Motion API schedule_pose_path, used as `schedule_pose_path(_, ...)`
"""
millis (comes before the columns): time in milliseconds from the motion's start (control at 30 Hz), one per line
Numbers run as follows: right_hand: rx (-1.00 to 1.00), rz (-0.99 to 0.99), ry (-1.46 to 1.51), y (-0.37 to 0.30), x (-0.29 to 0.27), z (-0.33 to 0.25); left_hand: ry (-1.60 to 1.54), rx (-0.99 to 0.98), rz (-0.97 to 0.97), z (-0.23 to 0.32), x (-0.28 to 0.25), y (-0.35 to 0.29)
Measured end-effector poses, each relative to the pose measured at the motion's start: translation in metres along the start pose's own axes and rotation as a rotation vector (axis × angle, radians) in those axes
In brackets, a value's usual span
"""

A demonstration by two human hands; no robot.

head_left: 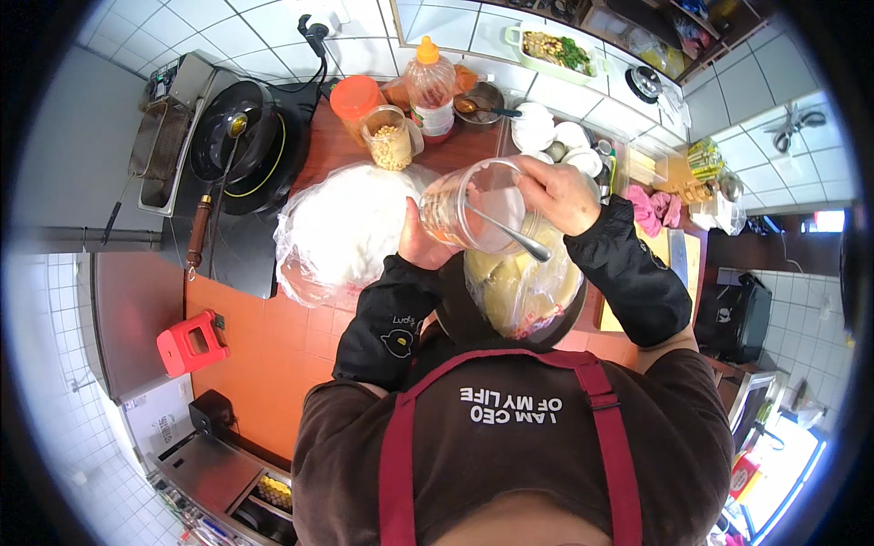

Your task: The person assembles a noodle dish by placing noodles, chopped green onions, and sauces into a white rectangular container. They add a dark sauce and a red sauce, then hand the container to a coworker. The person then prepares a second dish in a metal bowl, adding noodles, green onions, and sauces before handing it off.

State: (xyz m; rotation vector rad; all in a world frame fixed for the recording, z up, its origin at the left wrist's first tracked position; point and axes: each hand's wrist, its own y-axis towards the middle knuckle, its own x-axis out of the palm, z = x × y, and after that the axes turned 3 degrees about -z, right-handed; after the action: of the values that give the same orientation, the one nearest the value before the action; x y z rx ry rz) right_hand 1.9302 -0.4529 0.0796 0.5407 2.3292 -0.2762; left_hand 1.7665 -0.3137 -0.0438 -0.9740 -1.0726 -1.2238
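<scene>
Over the worktop (319, 150), near a clear bag of pale yellow pieces (521, 293), a see-through plastic tub (446, 207) is tilted, clamped between the left hand (426, 238)'s grip on its wall and the right hand (566, 193)'s at its rim. It looks light, thin-walled, slightly springy, best held by the wall; the metal spoon (512, 235), leaning over the rim, seems stiff and slippery.

Through my remote view I have the left forearm (384, 318) and right forearm (635, 278) angled toward each other, the left hand (421, 244) clasping, thumb pointing forward, the right hand (563, 193) farther forward, fingers bent
</scene>
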Motion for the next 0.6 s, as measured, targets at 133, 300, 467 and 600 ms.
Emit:
schedule_pose_path(133, 0.197, 0.053, 0.007, -0.027, -0.009, -0.016, 0.22, 0.184, 0.127, -0.005, 0.008, -0.005)
schedule_pose_path(300, 0.288, -0.002, 0.146, -0.074, 0.012, -0.007, 0.573, 0.291, 0.139, 0.0, 0.031, -0.006)
schedule_pose_path(467, -0.277, 0.166, -0.194, -0.09, 0.001, -0.017, 0.513, 0.239, 0.094, 0.002, 0.039, -0.01)
schedule_pose_path(600, -0.386, 0.199, -0.389, -0.093, -0.017, -0.035, 0.428, 0.173, 0.085, -0.008, 0.047, -0.009)
